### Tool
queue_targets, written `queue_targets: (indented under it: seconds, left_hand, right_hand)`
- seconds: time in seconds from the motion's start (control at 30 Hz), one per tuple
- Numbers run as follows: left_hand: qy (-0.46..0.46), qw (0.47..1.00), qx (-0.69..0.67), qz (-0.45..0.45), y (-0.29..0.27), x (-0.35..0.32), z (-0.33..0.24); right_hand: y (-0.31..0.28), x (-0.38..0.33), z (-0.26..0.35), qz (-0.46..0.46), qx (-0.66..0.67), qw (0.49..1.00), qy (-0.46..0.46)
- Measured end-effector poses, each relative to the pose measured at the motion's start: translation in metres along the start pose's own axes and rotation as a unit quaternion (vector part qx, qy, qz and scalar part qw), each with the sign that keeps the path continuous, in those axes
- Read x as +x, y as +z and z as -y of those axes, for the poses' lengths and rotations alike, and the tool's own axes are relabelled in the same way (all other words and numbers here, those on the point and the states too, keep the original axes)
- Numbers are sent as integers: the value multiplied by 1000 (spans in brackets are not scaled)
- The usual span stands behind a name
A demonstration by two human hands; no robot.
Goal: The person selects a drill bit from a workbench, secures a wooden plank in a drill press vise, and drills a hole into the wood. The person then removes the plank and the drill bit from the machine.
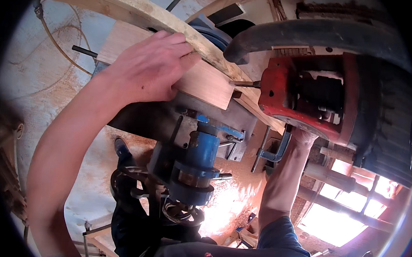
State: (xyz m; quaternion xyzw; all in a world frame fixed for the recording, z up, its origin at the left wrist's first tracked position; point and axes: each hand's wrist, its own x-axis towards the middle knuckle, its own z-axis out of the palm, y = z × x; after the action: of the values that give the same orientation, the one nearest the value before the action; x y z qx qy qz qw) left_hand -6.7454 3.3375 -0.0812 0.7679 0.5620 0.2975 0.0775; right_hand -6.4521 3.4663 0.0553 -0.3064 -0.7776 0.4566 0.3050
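Board (207, 86) at 11 o'clock, likely light, stiff; your left hand (158, 66) grips it from above. Hold long edges, clear of the bit (245, 84). Right hand (303, 134) mostly hidden, can't tell.

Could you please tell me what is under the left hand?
A pale wooden board lies beneath the left hand; the surface directly under the palm is covered and cannot be seen.

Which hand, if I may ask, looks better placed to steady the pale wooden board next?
Probably the left: the left hand lies across the pale wooden board, while the right hand is mostly hidden behind the red machine.
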Motion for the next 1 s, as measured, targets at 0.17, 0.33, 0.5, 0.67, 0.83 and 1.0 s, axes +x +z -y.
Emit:
queue_targets:
  seconds: [0.17,0.33,0.5,0.67,0.83,1.0]
  left_hand:
    - [-15,1000,-1,5,2,2,2]
    - [-19,1000,10,4,3,4,2]
    - [-38,999,26,8,5,-1,3]
    - [-56,998,-1,18,2,1,0]
    - [-50,999,-18,12,2,1,2]
    - [-33,999,-12,-13,5,1,3]
  right_hand:
    - [0,6,-3,-1,-23,1000,13]
    - [1,6,3,-8,-48,998,30]
    - [5,15,-9,4,-53,998,40]
    - [2,10,2,-15,-76,996,52]
    - [2,14,5,-19,-87,994,58]
    - [4,15,5,-26,-100,993,65]
